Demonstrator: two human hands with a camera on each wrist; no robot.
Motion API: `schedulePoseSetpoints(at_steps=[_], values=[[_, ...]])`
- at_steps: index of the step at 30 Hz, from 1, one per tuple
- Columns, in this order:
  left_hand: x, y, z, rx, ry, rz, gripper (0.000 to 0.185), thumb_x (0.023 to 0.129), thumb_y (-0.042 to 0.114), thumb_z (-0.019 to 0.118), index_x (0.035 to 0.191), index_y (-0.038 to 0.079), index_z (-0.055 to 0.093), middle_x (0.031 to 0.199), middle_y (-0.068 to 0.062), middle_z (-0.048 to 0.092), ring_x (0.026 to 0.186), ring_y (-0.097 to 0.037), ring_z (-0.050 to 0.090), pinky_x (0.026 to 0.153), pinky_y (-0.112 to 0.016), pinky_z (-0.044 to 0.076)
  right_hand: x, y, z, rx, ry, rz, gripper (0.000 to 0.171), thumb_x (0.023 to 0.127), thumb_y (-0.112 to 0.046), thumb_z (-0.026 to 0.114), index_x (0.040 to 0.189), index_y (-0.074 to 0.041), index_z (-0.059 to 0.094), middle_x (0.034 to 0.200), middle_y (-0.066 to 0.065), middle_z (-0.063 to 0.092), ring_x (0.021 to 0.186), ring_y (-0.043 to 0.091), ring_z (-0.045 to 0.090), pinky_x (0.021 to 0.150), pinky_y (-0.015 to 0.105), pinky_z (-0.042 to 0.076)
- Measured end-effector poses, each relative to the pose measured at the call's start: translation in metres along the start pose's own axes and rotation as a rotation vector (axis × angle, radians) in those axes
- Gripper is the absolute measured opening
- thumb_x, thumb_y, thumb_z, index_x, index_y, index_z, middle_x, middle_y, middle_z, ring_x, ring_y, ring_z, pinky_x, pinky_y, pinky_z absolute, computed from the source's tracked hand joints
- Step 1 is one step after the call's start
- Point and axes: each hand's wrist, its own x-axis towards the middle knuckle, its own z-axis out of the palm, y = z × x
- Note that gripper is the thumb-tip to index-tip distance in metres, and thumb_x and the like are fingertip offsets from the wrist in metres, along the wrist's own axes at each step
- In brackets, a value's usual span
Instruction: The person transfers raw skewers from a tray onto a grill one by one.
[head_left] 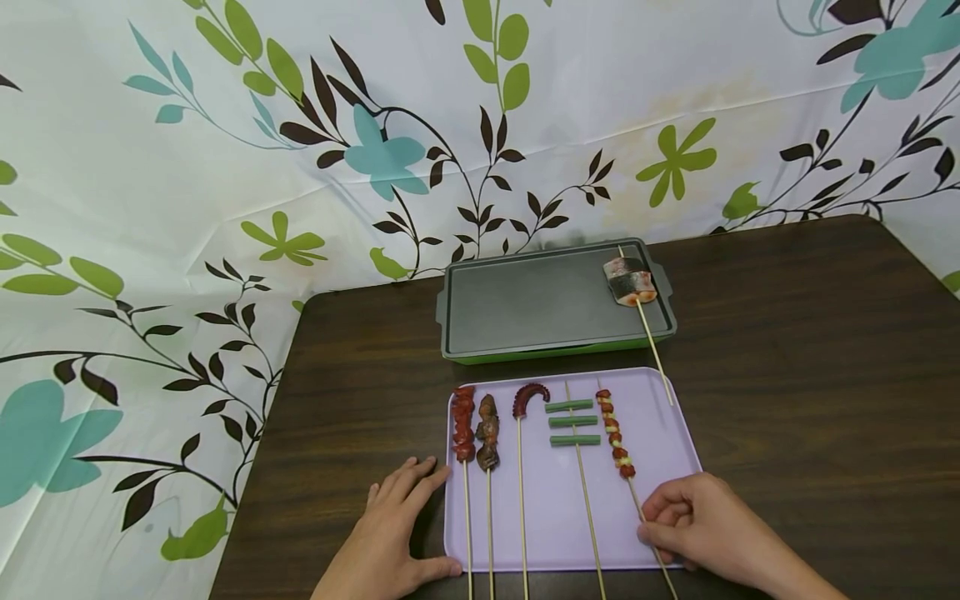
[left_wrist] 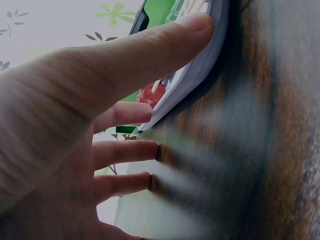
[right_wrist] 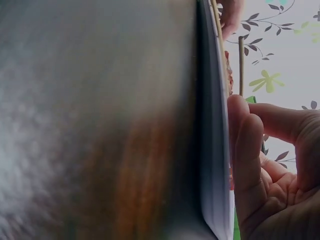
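On a lilac tray (head_left: 540, 517) lie several food skewers, their sticks pointing toward me. At its right side my right hand (head_left: 705, 521) pinches the stick of a skewer of small red and pale yellow pieces (head_left: 614, 433) between thumb and fingertips. The right wrist view shows a stick (right_wrist: 241, 67) rising from those fingertips. My left hand (head_left: 393, 525) lies at the tray's left edge, fingers extended and apart. Its thumb (left_wrist: 165, 42) reaches the near left corner of the tray, and the other fingertips rest on or just above the table.
Behind the tray stands a grey-topped green grill (head_left: 540, 304). A fish skewer (head_left: 628, 281) lies on its right end, its stick overhanging the tray. Left to right on the tray are a red meat skewer (head_left: 464, 425), a brown one (head_left: 487, 433), a tentacle (head_left: 528, 398) and green stalks (head_left: 573, 422).
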Motion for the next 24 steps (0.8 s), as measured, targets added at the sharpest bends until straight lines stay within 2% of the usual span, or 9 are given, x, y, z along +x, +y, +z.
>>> schedulePoseSetpoints(at_steps=[8, 12, 17, 22, 24], values=[[0.000, -0.001, 0.001, 0.001, 0.006, 0.007, 0.098, 0.067, 0.076, 0.069, 0.149, 0.030, 0.041, 0.151, -0.005, 0.040, 0.141, -0.037, 0.030, 0.094, -0.078, 0.025, -0.006, -0.006, -0.005, 0.040, -0.026, 0.035, 0.012, 0.088, -0.013, 0.073, 0.085, -0.003, 0.067, 0.064, -0.004, 0.064, 0.051, 0.007, 0.057, 0.041, 0.030, 0.048], [0.000, -0.001, 0.001, 0.008, 0.012, 0.009, 0.099, 0.066, 0.078, 0.068, 0.149, 0.030, 0.042, 0.150, -0.005, 0.040, 0.140, -0.036, 0.031, 0.093, -0.079, 0.026, -0.010, -0.011, -0.006, 0.057, -0.043, 0.000, 0.009, 0.090, -0.011, 0.071, 0.086, -0.003, 0.067, 0.065, -0.005, 0.064, 0.053, 0.006, 0.058, 0.041, 0.029, 0.048], [0.000, -0.001, 0.002, 0.009, 0.008, 0.006, 0.099, 0.066, 0.079, 0.067, 0.149, 0.030, 0.042, 0.151, -0.005, 0.040, 0.140, -0.036, 0.031, 0.093, -0.079, 0.026, -0.009, -0.020, -0.011, 0.041, -0.039, -0.102, 0.003, 0.089, -0.004, 0.070, 0.087, -0.006, 0.068, 0.067, -0.008, 0.063, 0.053, 0.003, 0.056, 0.040, 0.027, 0.046], [-0.001, -0.001, 0.001, 0.007, 0.006, 0.000, 0.099, 0.066, 0.078, 0.067, 0.149, 0.030, 0.042, 0.151, -0.005, 0.040, 0.140, -0.036, 0.031, 0.093, -0.079, 0.025, -0.001, -0.038, -0.022, 0.003, 0.007, -0.133, 0.004, 0.090, -0.004, 0.069, 0.089, -0.008, 0.068, 0.067, -0.006, 0.064, 0.052, 0.006, 0.056, 0.042, 0.029, 0.048], [-0.001, -0.001, 0.001, 0.005, 0.008, 0.000, 0.099, 0.066, 0.078, 0.068, 0.149, 0.030, 0.042, 0.151, -0.005, 0.040, 0.141, -0.036, 0.030, 0.093, -0.079, 0.025, 0.005, -0.047, -0.027, -0.006, 0.037, -0.134, 0.002, 0.090, -0.006, 0.070, 0.090, -0.006, 0.069, 0.067, -0.005, 0.064, 0.052, 0.008, 0.058, 0.044, 0.031, 0.050]])
